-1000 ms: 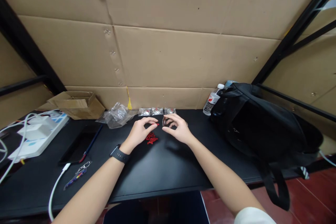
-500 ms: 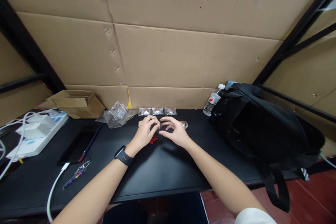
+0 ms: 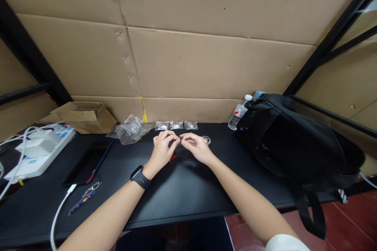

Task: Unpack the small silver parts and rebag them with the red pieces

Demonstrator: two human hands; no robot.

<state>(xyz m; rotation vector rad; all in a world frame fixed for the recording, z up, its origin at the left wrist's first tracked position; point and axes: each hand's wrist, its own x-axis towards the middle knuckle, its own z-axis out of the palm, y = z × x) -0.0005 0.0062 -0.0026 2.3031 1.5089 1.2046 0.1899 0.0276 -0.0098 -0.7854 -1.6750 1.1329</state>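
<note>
My left hand (image 3: 163,150) and my right hand (image 3: 196,148) meet fingertip to fingertip over the middle of the black table (image 3: 182,188). Both pinch a small clear round piece (image 3: 179,140) with a bit of red at its edge. Under my left hand lies a small red cut-out (image 3: 172,158), mostly hidden. A round metal piece (image 3: 206,139) lies just right of my right hand. Behind the hands stand three small clear packets (image 3: 176,125) in a row. A black watch (image 3: 140,177) is on my left wrist.
A crumpled clear bag (image 3: 130,128) and an open cardboard box (image 3: 85,117) lie at the back left. A phone (image 3: 88,161), pen, keyring (image 3: 85,195), white cable and power strip (image 3: 38,150) fill the left. A water bottle (image 3: 238,113) and a black backpack (image 3: 294,145) stand right.
My hands have drawn together. The left hand left the red cut-out and brought its fingertips up to the clear piece in my right hand, now covering most of the cut-out.
</note>
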